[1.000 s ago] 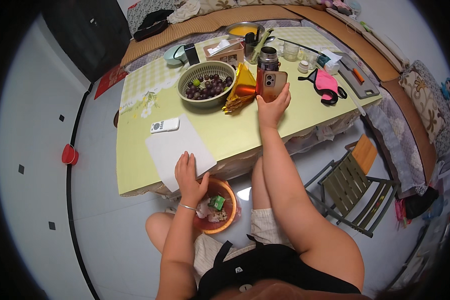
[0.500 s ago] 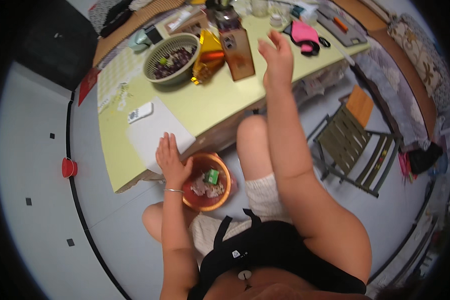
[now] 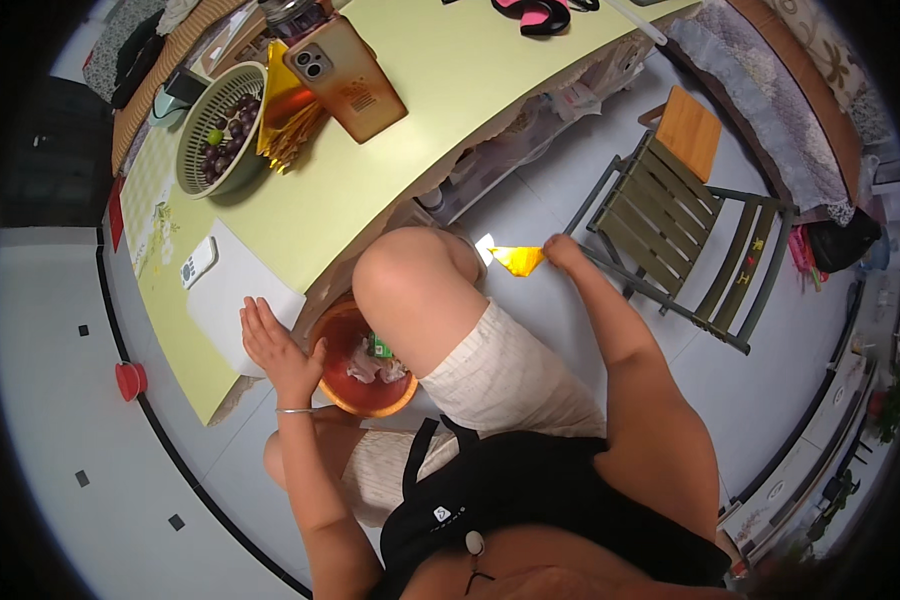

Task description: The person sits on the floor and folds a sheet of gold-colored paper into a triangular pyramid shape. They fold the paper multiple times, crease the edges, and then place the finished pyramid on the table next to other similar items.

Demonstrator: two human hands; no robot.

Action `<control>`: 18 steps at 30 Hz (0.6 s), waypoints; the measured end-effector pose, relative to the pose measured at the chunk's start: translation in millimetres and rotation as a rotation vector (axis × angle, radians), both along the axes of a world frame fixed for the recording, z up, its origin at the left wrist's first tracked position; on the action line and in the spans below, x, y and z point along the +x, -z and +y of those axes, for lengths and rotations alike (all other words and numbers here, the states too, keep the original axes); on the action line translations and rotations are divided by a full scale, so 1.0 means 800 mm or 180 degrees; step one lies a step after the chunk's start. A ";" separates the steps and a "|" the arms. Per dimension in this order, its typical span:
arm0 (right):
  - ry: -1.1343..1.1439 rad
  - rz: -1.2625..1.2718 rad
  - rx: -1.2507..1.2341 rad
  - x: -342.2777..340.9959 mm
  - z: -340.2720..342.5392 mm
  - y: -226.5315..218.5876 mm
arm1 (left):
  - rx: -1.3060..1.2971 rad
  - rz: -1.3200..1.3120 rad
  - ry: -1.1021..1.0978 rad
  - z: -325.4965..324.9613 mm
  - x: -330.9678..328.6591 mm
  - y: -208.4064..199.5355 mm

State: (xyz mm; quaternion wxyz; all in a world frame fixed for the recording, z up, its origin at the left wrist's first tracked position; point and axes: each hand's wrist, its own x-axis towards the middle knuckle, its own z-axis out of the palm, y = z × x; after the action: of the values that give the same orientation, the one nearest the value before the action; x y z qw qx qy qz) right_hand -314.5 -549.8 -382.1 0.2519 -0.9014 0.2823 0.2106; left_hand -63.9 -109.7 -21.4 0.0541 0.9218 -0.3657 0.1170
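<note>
My left hand (image 3: 276, 345) lies flat on a white sheet of paper (image 3: 232, 280) at the table's left front edge, its fingers stretched out. At the paper's upper left corner sits a small white object with a dark paw mark (image 3: 199, 262). My right hand (image 3: 564, 253) is out to the right, low beside the folding chair, with its fingers closed. From it sticks out a shiny piece of gold foil paper (image 3: 518, 260). On the table more gold foil sheets (image 3: 292, 128) stand between the basket and a tan phone (image 3: 348, 80).
A greenish basket (image 3: 192, 135) of dark grapes stands at the back left of the yellow table (image 3: 460, 90). An orange-rimmed bin (image 3: 407, 392) with scraps sits under the table edge by my knee. A dark green folding chair (image 3: 660, 200) stands on the right, a wooden board (image 3: 690, 133) behind it.
My right hand has gone from above the table down to the right, and gold foil paper now shows in it. My left hand stays on the paper. The view has turned rightward.
</note>
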 end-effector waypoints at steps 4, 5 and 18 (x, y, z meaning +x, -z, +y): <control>0.3281 -0.0165 0.2158 -0.004 0.051 0.084 | 0.0215 0.0060 -0.0046 0.002 -0.005 -0.006; 0.2634 0.0000 0.1779 -0.008 0.048 0.115 | 0.0239 0.0082 0.0007 -0.003 -0.002 -0.012; 0.4003 0.0308 0.0226 0.018 0.045 0.142 | 0.0517 0.0122 0.0184 -0.010 0.005 -0.014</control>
State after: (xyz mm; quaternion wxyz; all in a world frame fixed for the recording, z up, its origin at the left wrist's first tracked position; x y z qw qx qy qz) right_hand -300.0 -513.8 -495.6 0.3442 -0.5437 0.7621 0.0720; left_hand -59.8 -117.4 -10.1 -0.0105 0.9142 -0.3993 0.0677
